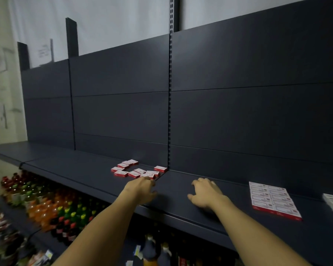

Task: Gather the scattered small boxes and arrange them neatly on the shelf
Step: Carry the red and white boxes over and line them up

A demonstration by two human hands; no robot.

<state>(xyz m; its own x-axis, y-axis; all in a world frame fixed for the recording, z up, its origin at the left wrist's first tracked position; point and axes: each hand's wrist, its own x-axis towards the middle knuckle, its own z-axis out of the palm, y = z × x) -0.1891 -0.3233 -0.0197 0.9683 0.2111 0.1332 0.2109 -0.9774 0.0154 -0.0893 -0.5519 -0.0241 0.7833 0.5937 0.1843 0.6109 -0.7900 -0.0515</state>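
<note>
The small red-and-white cardboard boxes (137,170), scattered on the dark metal shelf (85,169) and judged light and rigid, are reached by the left hand (142,189), its grip unclear; the right hand (206,192) rests spread.

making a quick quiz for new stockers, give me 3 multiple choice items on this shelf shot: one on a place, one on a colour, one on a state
1. Where is the neat grid of boxes?
A. right of the right hand
B. left of the scattered boxes
C. on the floor

2. What colour are the box sides?
A. blue
B. red
C. green

3. What is the left hand doing?
A. hanging idle below the shelf
B. gripping a bottle
C. reaching to the nearest scattered box

Key: 1 A, the grid lies at the right; 2 B, red edges show; 3 C, its fingers meet that box.
</note>
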